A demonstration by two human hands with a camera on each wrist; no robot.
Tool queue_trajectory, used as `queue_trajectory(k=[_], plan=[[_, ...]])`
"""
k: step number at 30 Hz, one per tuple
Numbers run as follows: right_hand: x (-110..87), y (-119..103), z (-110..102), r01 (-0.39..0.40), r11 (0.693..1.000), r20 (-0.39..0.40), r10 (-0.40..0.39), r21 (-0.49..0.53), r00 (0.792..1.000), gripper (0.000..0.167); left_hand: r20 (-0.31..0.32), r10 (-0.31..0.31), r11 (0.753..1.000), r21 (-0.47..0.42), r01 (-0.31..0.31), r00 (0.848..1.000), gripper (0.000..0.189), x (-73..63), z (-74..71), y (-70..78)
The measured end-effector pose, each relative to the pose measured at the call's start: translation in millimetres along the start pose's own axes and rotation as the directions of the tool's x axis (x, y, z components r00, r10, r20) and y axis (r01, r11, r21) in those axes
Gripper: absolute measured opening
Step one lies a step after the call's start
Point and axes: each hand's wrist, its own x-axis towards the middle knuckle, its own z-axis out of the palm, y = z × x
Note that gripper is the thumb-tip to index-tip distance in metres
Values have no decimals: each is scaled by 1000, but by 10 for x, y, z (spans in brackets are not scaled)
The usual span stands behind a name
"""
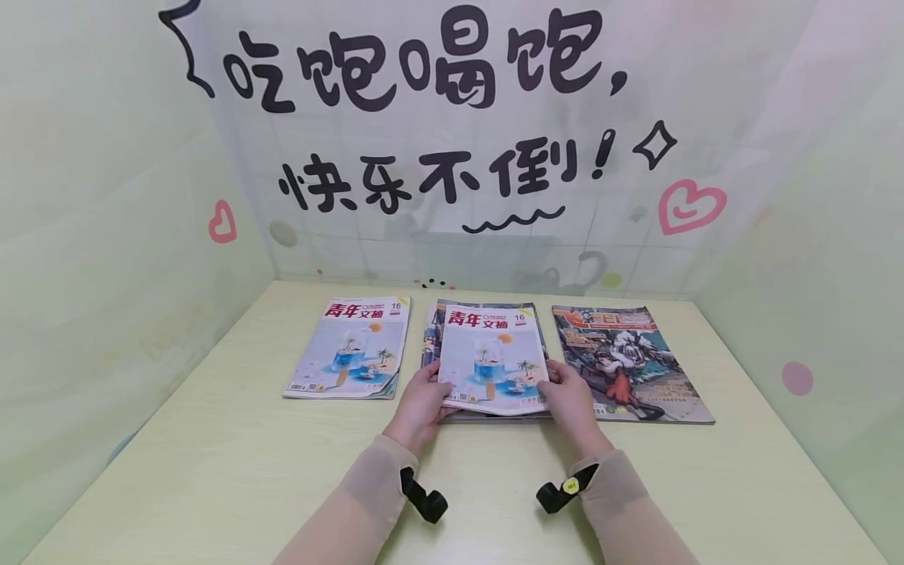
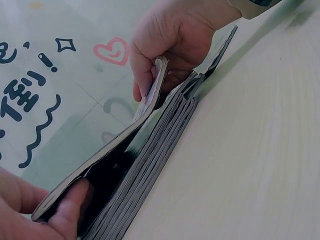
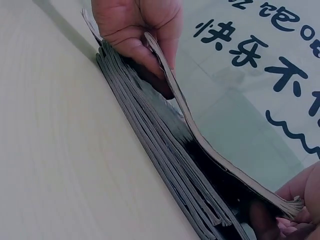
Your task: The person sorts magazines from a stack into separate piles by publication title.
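A magazine (image 1: 492,353) with a blue and white beach cover and red title is pinched at its two near corners by both hands. My left hand (image 1: 421,402) grips its left side, thumb on the cover; my right hand (image 1: 570,400) grips the right side the same way. Beneath lies a stack of several magazines (image 2: 167,135). Both wrist views show a dark gap between this stack and the held magazine's near edge (image 3: 200,140), which bows between the hands. Fingers of each hand reach under it.
On the left of the table (image 1: 233,471) lies another magazine (image 1: 349,349) with the same beach cover, a page corner sticking out beneath. A dark comic-style magazine (image 1: 636,365) lies on the right, close to the stack. A printed cloth wall (image 1: 438,251) rises behind.
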Motion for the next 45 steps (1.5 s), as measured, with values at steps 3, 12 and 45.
queue_trajectory(k=[3,12,45], plan=[[10,20,-5,-31,999,25,30,30,999,53,-9,5,996,85,-5,1000,57,10,-19,-9],[35,62,-21,-143,969,74,131,200,989,52,-31,4,954,299,5,1000,55,33,-46,-15],[-78,-175,257,-38,967,113,10,252,994,51,0,39,926,377,-36,999,62,33,-463,251]])
